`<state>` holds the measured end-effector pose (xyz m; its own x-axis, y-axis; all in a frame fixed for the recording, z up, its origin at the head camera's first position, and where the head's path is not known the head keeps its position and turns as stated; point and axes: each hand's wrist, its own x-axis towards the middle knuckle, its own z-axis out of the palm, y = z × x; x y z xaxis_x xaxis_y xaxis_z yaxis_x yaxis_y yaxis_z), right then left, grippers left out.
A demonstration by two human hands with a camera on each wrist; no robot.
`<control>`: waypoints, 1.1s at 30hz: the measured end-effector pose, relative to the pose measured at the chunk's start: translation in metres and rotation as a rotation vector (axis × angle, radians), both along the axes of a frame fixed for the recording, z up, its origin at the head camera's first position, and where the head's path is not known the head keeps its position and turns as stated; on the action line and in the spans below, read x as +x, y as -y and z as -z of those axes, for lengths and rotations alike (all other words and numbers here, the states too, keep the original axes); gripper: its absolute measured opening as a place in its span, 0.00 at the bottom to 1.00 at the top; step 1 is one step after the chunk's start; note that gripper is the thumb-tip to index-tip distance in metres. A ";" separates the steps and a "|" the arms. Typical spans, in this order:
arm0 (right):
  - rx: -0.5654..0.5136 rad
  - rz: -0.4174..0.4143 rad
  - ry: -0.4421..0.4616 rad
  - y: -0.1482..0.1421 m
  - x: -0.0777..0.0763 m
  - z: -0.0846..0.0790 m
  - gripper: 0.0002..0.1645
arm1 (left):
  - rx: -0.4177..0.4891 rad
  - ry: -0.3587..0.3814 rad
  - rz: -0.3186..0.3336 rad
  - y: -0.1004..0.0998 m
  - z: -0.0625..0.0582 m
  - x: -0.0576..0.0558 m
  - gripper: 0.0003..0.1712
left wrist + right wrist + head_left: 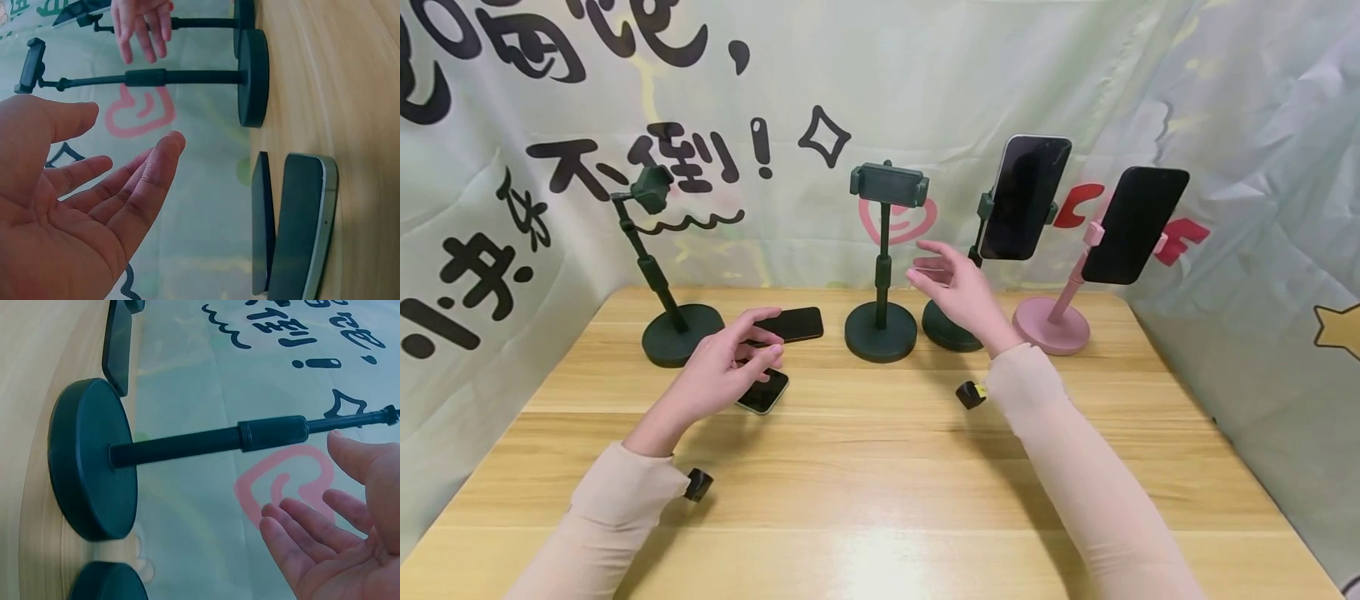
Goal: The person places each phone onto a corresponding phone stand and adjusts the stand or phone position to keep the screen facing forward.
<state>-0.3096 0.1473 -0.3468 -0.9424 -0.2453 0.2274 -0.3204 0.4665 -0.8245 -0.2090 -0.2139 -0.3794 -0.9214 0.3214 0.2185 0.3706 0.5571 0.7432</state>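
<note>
Two dark phones lie on the wooden table: a smaller phone with a light metal edge (pixel 765 393) and, behind it, a black phone (pixel 801 324). My left hand (pixel 730 367) hovers above them, fingers spread and holding nothing. To the right, my right hand (pixel 957 287) is raised with relaxed fingers, nearest to the middle dark green phone stand (pixel 882 329), whose clamp holds no phone. In the right wrist view its post (pixel 194 445) rises beside the thumb. Behind the right hand, another green stand (pixel 951 329) carries a large phone (pixel 1026 198).
At the left stands a third green stand (pixel 670 333) with its clamp turned sideways. A pink stand (pixel 1051 325) at the right holds a black phone (pixel 1135 225). A printed cloth (pixel 775 233) hangs behind the table (pixel 880 483). Each wrist wears a small black camera.
</note>
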 end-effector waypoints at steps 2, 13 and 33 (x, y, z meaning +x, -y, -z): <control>-0.008 -0.002 -0.017 0.005 -0.002 0.000 0.39 | -0.005 0.009 -0.006 0.002 0.002 -0.002 0.31; -0.087 -0.012 -0.054 0.028 -0.012 0.005 0.40 | -0.032 0.056 -0.026 0.013 0.012 -0.012 0.32; -0.092 0.058 -0.059 0.059 -0.020 0.015 0.31 | -0.064 0.120 -0.028 0.024 0.029 -0.022 0.34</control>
